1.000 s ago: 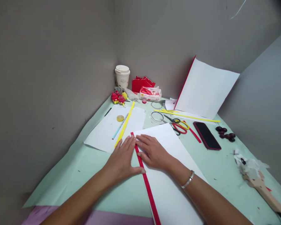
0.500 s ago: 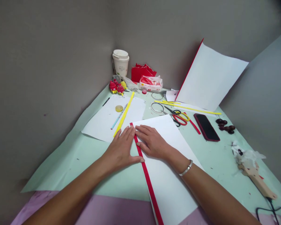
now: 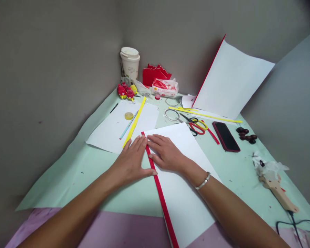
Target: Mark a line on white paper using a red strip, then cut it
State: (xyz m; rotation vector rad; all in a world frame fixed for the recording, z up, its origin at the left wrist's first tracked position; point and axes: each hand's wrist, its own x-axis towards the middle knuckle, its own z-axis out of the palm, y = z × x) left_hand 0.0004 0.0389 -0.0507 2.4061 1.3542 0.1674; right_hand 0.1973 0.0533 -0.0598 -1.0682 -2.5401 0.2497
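Note:
A white sheet of paper [image 3: 186, 199] with a red strip [image 3: 162, 198] along its left edge lies on the table in front of me. My left hand [image 3: 131, 160] rests flat at that edge, fingers stretched out, its thumb on the red strip. On the sheet's upper part lies my right hand [image 3: 167, 153], palm down, with its fingertips touching the strip close to the left fingers. Neither hand grips anything. Beyond my left fingertips a yellow strip [image 3: 134, 122] lies across another white sheet [image 3: 104, 134], beside a blue pen [image 3: 128, 127] and a roll of tape [image 3: 128, 116].
Scissors [image 3: 196, 127] and a phone [image 3: 226, 136] lie to the right, with a glue gun [image 3: 279, 193] and its cord nearer me. A folded white sheet [image 3: 235, 79] stands against the wall. At the back are a lidded cup [image 3: 130, 63] and a tissue pack [image 3: 165, 88].
The whole view has shifted slightly, so everything appears a little higher and further left. Both hands keep the same place on the red-edged sheet.

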